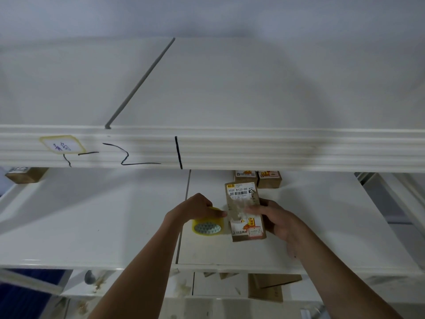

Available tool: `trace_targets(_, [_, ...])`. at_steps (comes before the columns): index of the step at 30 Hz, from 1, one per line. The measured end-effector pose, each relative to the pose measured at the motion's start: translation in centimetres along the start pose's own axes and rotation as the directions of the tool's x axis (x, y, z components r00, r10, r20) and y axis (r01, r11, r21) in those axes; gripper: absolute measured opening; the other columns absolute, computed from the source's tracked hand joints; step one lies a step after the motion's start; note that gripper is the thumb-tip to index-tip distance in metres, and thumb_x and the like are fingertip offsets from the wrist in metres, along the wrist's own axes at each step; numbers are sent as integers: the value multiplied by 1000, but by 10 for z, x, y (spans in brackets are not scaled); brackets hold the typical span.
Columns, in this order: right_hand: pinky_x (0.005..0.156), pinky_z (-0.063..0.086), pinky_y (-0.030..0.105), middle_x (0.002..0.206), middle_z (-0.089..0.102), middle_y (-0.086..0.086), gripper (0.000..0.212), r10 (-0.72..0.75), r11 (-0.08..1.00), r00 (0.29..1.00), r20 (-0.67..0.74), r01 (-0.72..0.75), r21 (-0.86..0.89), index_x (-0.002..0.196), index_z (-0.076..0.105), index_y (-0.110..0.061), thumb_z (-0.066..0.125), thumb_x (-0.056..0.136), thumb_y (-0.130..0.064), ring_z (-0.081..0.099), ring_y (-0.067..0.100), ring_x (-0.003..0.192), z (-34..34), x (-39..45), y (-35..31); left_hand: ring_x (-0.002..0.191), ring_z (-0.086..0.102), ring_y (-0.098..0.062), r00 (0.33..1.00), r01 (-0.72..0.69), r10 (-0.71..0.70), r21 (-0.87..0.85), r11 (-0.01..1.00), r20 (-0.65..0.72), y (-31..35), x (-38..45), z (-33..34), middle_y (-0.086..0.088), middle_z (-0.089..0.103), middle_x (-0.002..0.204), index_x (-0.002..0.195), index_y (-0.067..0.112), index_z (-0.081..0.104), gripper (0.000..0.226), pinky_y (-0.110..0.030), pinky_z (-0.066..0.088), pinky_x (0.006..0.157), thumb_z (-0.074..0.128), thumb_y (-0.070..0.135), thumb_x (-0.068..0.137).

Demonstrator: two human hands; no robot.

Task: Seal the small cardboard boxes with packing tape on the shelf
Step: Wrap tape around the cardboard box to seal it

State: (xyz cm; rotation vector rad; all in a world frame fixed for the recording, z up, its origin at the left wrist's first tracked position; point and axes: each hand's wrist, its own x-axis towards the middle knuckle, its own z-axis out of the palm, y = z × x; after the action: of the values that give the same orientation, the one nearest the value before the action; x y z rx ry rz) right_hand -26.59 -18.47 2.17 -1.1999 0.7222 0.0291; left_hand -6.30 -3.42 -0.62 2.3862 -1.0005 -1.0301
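Left grip (200,207) curls over the yellow tape roll (207,224), just left of frame centre, thumb pointing toward the box. Right grip (273,217) wraps the small cardboard box (245,212) from its right side, fingers laid across the top face, pinning it on the white shelf (115,215). Box lies flat, lower centre-right of frame, barcode label at its far end, shiny tape patch mid-face. Roll sits touching or just beside the box's left edge; can't tell if a strip runs between them.

Step in hand, my read: laying tape across the box top. Next move likely calls for pulling the roll away to draw the strip taut, smoothing it down, then tearing.

Two more small boxes (257,178) sit behind, under the upper shelf beam (230,148). Cardboard scraps (271,286) on the lower level.
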Motion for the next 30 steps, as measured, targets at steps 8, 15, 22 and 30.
trace_targets(8, [88, 57, 55, 124, 67, 23, 52, 14, 986, 999, 29, -19, 165, 131, 55, -6, 68, 86, -26, 66, 41, 111, -2, 2, 10, 73, 64, -12, 997, -48, 53, -90, 995, 57, 4, -6, -3, 5, 63, 68, 70, 21, 68, 43, -21, 46, 64, 71, 63, 79])
trace_targets(15, [90, 58, 50, 108, 76, 9, 47, 6, 995, 996, -85, -15, -101, 122, 66, -12, 72, 85, -42, 73, 26, 100, 7, 4, 6, 75, 68, -13, 997, -62, 64, -32, 998, 48, 7, -6, 5, 3, 68, 74, 69, 20, 64, 54, -27, 54, 72, 75, 73, 67])
trace_targets(22, [80, 61, 39, 104, 76, -4, 83, 22, 913, 986, -168, -88, -398, 117, 63, -24, 95, 47, -55, 73, 16, 95, 24, 12, 10, 70, 62, -13, 997, -75, 75, 121, 990, 2, 20, -3, 9, -1, 64, 75, 69, 17, 63, 39, -23, 50, 64, 74, 53, 81])
trace_targets(30, [84, 61, 46, 88, 79, 3, 38, 26, 937, 973, -227, -103, -333, 103, 71, -17, 88, 71, -28, 76, 19, 84, 12, 7, 4, 69, 53, -14, 996, -88, 90, -72, 994, 28, 8, -7, 4, -1, 55, 70, 67, 16, 61, 42, -26, 42, 65, 66, 51, 90])
